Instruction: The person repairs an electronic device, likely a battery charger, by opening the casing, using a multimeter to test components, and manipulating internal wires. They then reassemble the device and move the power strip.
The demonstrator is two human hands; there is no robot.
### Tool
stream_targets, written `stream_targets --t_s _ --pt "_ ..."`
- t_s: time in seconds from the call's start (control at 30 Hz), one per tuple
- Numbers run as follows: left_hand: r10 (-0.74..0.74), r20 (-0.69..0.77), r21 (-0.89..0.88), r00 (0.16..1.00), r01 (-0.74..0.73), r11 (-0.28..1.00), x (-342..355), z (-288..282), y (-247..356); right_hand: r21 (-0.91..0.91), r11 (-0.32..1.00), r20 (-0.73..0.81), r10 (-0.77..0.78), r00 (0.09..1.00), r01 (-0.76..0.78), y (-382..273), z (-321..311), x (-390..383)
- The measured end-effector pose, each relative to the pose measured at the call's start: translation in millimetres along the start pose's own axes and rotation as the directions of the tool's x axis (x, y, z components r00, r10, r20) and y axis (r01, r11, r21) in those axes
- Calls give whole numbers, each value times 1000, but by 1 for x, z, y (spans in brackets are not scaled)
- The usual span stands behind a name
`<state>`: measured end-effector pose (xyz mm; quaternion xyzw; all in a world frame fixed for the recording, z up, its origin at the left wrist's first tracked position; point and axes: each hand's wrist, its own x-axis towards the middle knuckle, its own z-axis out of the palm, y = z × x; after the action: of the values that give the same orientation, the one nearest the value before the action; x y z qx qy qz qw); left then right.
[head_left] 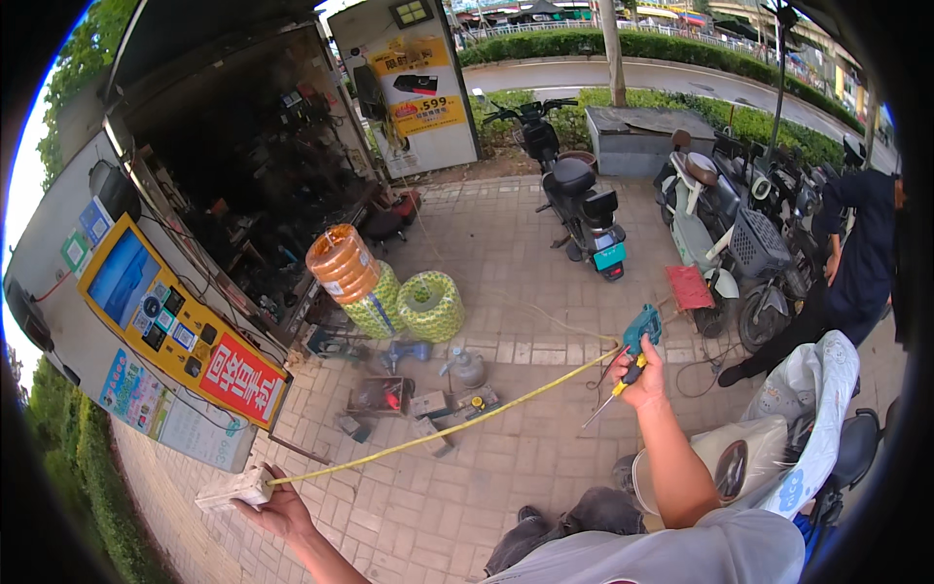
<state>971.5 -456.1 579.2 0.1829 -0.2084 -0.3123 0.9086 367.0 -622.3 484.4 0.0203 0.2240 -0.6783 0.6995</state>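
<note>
At the lower left, my left hand (287, 511) is closed around a dirty white oblong block (233, 490) that looks like a power strip. A yellow cord (438, 419) leaves the block and stretches in a shallow curve toward my right hand (642, 378). That hand, raised at right of centre, grips a screwdriver (631, 375) with a yellow and black handle, its shaft pointing down-left. A teal power tool (643, 329) rises from the same hand; my fingers hide part of it. Where the cord ends by this hand is hard to make out.
Tools and boxes (379, 395) lie on the paving, near a grey kettle-shaped container (467, 368). Behind them stand an orange coil (342, 263) and yellow-green wrapped rolls (430, 306). A black scooter (584, 209) is parked beyond. At right, a person (861, 253) stands beside parked scooters.
</note>
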Motion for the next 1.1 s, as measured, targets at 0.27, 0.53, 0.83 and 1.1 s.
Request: stream_targets --t_s 0.27,0.53,0.83,1.1 --pt "41 40 -34 998 -39 999 228 52 -138 -173 953 -44 -259 965 248 -69 34 228" --pt "-595 436 309 675 508 804 256 200 -504 -294 954 265 21 964 60 8 184 436" --pt "-907 420 647 30 691 323 355 271 -806 -409 907 368 64 928 100 42 314 667" --pt "-889 457 732 -6 570 373 539 339 -932 -288 957 290 45 956 42 60 387 876"
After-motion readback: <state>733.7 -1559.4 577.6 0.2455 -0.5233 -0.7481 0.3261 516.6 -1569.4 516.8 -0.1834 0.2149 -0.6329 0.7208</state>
